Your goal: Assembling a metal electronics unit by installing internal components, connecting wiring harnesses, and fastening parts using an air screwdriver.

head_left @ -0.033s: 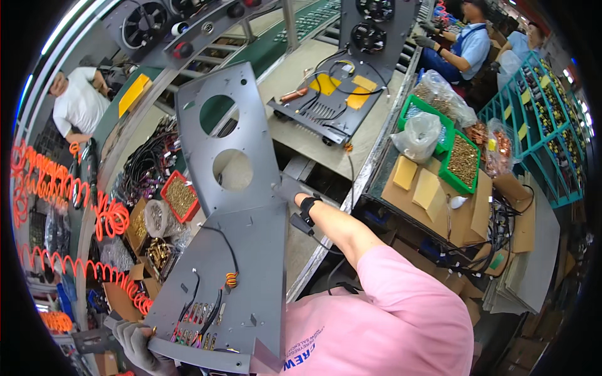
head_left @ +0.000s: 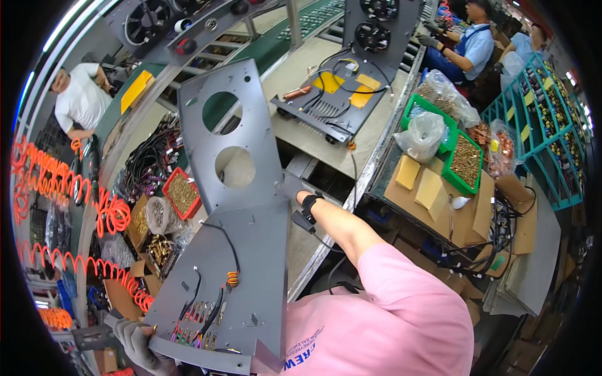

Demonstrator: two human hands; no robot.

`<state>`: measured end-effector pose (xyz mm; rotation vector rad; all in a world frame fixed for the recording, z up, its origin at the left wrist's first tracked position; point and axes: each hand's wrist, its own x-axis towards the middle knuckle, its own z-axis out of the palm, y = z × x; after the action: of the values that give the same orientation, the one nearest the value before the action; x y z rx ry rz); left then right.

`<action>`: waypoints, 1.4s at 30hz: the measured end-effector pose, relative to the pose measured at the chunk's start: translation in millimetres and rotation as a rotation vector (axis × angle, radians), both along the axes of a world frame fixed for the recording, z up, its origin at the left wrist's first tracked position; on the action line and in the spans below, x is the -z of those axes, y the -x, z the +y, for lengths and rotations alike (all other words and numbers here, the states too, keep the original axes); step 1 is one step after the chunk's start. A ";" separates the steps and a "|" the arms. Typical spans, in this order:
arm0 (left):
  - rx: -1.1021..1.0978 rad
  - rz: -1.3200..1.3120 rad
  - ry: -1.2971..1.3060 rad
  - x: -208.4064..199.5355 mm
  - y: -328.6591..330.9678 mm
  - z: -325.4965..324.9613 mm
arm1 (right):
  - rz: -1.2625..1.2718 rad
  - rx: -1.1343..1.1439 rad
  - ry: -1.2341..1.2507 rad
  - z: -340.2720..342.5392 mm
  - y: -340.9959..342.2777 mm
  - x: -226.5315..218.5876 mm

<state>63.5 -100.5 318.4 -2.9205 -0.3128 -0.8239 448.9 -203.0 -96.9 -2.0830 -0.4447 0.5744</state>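
Chassis panel (head_left: pixel 251 257) slants before my pink shirt (head_left: pixel 389 307), its near flange (head_left: pixel 197 356) gripped by my gloved left hand (head_left: pixel 137 344), my right hand (head_left: pixel 291 187) at its edge, closure unclear, in what seems a steadying step whose next move calls for two-handed support.

Left of centre in the frame, a dark-grey sheet-metal chassis (head_left: pixel 249 199) in two broad panels. Runs slantwise from the upper middle down to the lower edge. In the upper panel (head_left: pixel 229 139), two large round openings, one above the other, and a small hole near the top right corner. Below a straight joint, the lower panel (head_left: pixel 254 266), bordered at the bottom by a raised lip (head_left: pixel 200 355). Bears a row of slots, small coloured wire ends, black cables (head_left: pixel 216 311) and an orange-and-dark banded ring (head_left: pixel 233 279) around a curved cable.
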 end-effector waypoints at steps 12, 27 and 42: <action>0.153 -0.142 0.064 8.6 48.4 76.9 | -0.219 0.001 0.109 -39.9 51.4 -73.9; 0.217 -0.625 0.639 93.8 77.2 109.8 | -0.277 0.418 0.117 -162.5 118.3 -110.5; -0.276 -0.375 1.755 226.0 113.2 131.3 | -0.663 0.551 -0.232 -194.6 70.0 -186.0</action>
<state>-49.7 30.7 92.3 -3.6193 -2.4932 -1.5206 378.9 -397.6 89.1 -2.0073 -0.2619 -0.4847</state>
